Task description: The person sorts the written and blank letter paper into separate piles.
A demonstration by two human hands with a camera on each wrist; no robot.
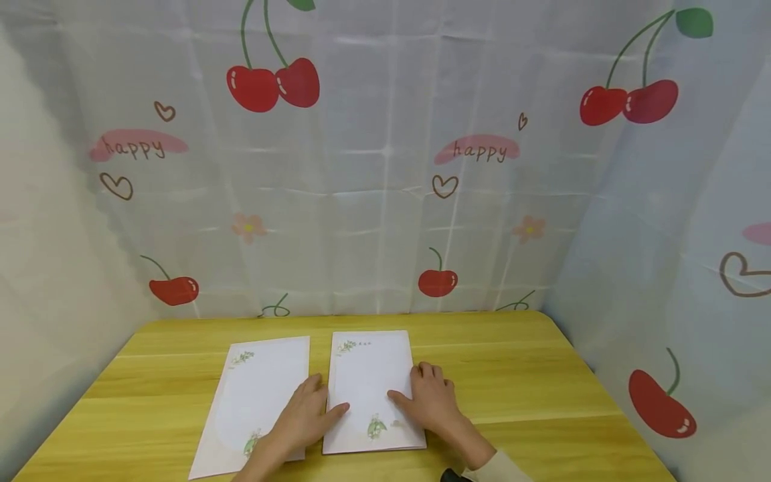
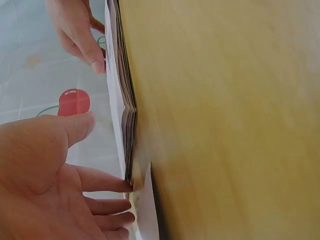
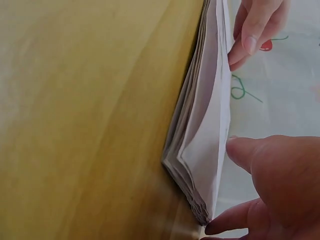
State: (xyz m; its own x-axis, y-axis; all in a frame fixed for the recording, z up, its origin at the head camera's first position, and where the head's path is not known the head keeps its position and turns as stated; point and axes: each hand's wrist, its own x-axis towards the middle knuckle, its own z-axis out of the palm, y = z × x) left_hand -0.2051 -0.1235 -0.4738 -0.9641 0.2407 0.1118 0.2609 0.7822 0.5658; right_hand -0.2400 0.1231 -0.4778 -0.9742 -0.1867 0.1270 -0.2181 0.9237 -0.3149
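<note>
A stack of white stationery paper (image 1: 370,381) with green plant prints lies on the table in the middle of the head view. Its many layered edges (image 2: 129,135) show in the left wrist view. At its left side my left hand (image 1: 304,416) touches the edge with straight fingers, the thumb reaching over the top sheet. On the opposite side rests my right hand (image 1: 435,402), fingers along the right edge and thumb over the paper. Bent, uneven layers (image 3: 200,130) appear in the right wrist view. A second printed paper (image 1: 265,388) lies to the left, partly hidden under my left forearm.
The yellow wood-grain table (image 1: 512,375) extends on both sides of the papers. Behind it hangs a pale curtain (image 1: 361,201) printed with cherries, hearts and flowers, which continues along the right side. A plain pale wall or cloth (image 1: 54,268) borders the left.
</note>
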